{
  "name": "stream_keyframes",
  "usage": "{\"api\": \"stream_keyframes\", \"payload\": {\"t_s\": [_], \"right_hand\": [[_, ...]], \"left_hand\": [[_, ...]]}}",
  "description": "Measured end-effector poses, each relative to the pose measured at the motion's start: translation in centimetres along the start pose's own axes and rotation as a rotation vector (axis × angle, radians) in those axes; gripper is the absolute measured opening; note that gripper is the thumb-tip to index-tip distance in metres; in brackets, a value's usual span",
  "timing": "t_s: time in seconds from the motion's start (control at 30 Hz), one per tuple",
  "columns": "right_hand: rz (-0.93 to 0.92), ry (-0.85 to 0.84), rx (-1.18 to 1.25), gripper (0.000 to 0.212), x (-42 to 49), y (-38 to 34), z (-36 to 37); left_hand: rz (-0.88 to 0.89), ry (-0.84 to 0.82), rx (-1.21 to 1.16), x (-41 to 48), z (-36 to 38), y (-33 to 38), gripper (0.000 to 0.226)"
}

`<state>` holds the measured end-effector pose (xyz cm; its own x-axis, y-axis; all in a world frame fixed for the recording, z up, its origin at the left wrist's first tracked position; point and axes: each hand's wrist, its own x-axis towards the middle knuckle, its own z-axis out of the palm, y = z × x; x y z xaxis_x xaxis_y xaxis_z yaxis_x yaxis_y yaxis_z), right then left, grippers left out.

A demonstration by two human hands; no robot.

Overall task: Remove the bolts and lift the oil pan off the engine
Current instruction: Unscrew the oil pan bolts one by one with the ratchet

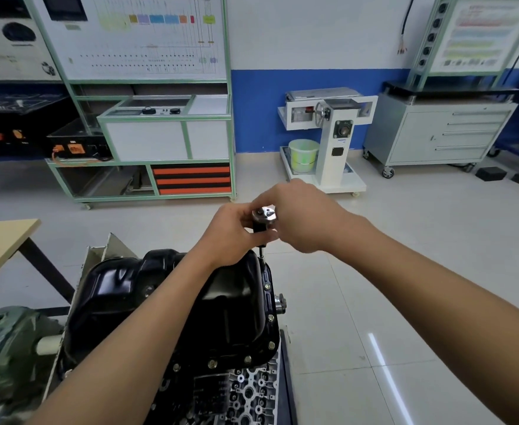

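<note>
Right now both my hands are closed on one ratchet [264, 213]: the left hand [233, 233] wraps the black driver body just under the head, and the right hand [302, 220] pinches the head from the far side. Its extension [262, 252] points straight down, long axis upright, onto the far right corner of the one black oil pan [160, 289]. The pan sits on the engine [246, 394], below the grip and nearer me. Along its right and near flange I count five bolts [272, 344] seated; my arms may hide more
</note>
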<state>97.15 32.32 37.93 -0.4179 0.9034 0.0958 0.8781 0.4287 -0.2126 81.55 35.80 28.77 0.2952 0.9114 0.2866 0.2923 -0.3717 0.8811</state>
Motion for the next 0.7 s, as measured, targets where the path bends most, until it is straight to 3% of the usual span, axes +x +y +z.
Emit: {"api": "stream_keyframes", "payload": {"t_s": [0.1, 0.27, 0.37, 0.53, 0.67, 0.7], "right_hand": [[-0.067, 0.037, -0.123, 0.066, 0.6, 0.0, 0.0], [-0.179, -0.014, -0.069, 0.045, 1.1, 0.8, 0.2], [-0.231, -0.026, -0.052, 0.045, 0.9, 1.3, 0.0], [-0.17, -0.109, -0.144, 0.036, 0.5, 1.3, -0.4], [-0.048, -0.05, -0.251, 0.008, 0.2, 0.5, -0.7], [-0.009, -0.034, -0.23, 0.023, 0.2, 0.3, -0.5]], "left_hand": [[-0.05, -0.05, -0.036, 0.1, -0.4, 0.1, 0.025], [-0.086, -0.097, -0.013, 0.3, -1.0, 0.0, 0.023], [-0.088, -0.089, 0.013, 0.4, -0.8, 0.1, 0.022], [-0.074, -0.057, 0.036, 0.6, -0.3, 0.2, 0.029], [-0.026, -0.037, 0.076, 0.4, 0.0, 0.3, 0.034], [-0.021, -0.025, 0.08, 0.3, 0.1, 0.4, 0.037]]}}
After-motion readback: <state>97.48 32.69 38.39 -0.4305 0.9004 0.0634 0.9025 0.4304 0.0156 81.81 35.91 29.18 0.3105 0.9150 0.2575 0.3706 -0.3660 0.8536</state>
